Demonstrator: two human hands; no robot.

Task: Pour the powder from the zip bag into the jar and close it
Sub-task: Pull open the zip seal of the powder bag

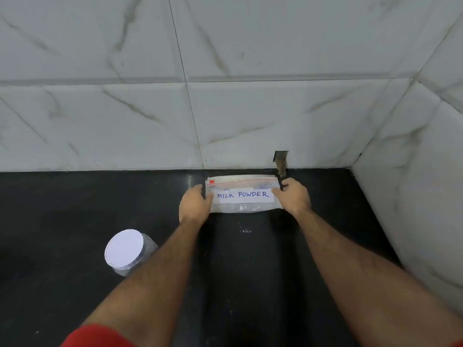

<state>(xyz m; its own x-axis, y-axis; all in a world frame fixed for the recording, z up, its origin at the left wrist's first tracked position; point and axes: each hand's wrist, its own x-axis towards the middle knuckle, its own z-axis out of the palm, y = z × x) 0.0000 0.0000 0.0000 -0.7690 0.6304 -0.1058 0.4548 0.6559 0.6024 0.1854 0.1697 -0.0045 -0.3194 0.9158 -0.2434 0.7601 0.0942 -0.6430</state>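
Note:
A clear zip bag with a white label reading MILK POWDER and a red zip strip along its top lies near the back of the black counter, close to the wall. My left hand grips its left end and my right hand grips its right end. The strip looks sealed. A clear jar with a white lid on it stands at the front left, just left of my left forearm.
White marble-look tiled walls rise behind the counter and along the right side, forming a corner. A small dark cut-out sits in the back wall just above the bag's right end.

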